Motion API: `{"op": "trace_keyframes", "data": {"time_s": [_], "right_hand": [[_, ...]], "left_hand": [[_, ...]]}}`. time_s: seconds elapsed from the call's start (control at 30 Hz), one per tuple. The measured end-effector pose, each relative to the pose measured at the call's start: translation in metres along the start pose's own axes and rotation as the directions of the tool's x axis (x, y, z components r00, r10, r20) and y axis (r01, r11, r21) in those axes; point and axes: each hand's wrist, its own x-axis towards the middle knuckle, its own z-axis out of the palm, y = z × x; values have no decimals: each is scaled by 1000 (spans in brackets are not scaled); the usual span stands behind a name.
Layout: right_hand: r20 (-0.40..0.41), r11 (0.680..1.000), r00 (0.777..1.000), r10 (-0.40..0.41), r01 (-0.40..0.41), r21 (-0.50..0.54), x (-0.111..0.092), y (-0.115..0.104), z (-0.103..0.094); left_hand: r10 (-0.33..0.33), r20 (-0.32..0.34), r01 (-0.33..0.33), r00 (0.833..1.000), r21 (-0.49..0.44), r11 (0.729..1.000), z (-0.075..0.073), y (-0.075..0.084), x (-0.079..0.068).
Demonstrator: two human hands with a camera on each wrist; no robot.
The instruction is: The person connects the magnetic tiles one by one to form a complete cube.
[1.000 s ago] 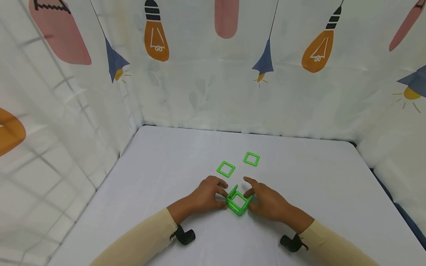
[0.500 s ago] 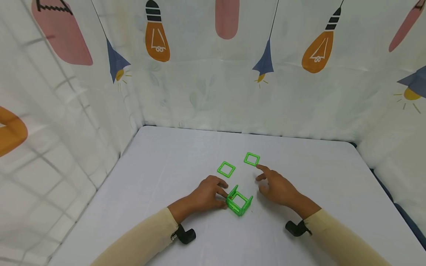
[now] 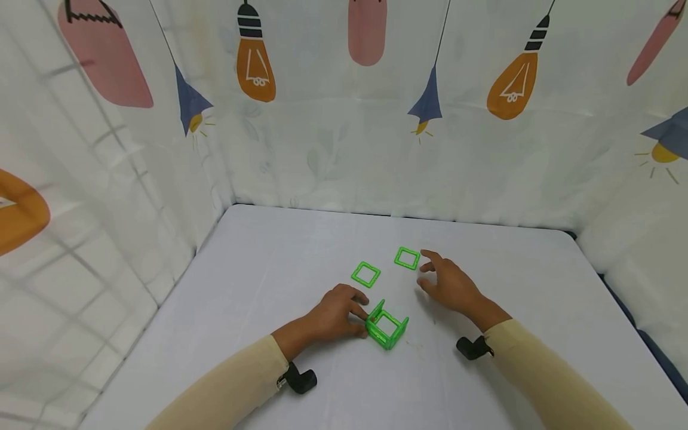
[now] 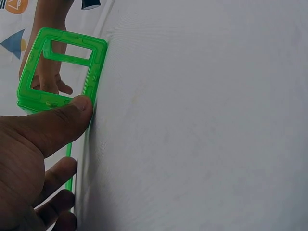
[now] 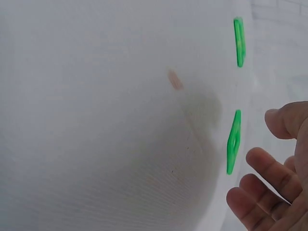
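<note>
Left arm [image 3: 231,382] in from lower left, right arm [image 3: 543,370] from lower right, both in tan sleeves. Left hand [image 3: 334,315] pinching: thumb [image 4: 60,122] stretched forward, lower fingers [image 4: 57,178] bent. Right hand [image 3: 452,288] farther forward, fingers relaxed, slightly bent, thumb apart from them. Hands well apart.

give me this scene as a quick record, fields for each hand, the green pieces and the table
left hand: pinching the green structure
right hand: relaxed fingers, holding nothing, beside the right loose square; contact unclear
structure: joined square frames, some upright
loose pieces: right loose square and left loose square, lying flat beyond structure
table: white
</note>
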Motion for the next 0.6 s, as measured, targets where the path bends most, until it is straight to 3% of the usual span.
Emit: {"op": "trace_keyframes", "data": {"time_s": [0.6], "right_hand": [[12, 996, 996, 88, -88, -14, 31, 12, 2]], "left_hand": [[-5, -1, 5, 1000, 19, 1000, 1, 0, 0]]}}
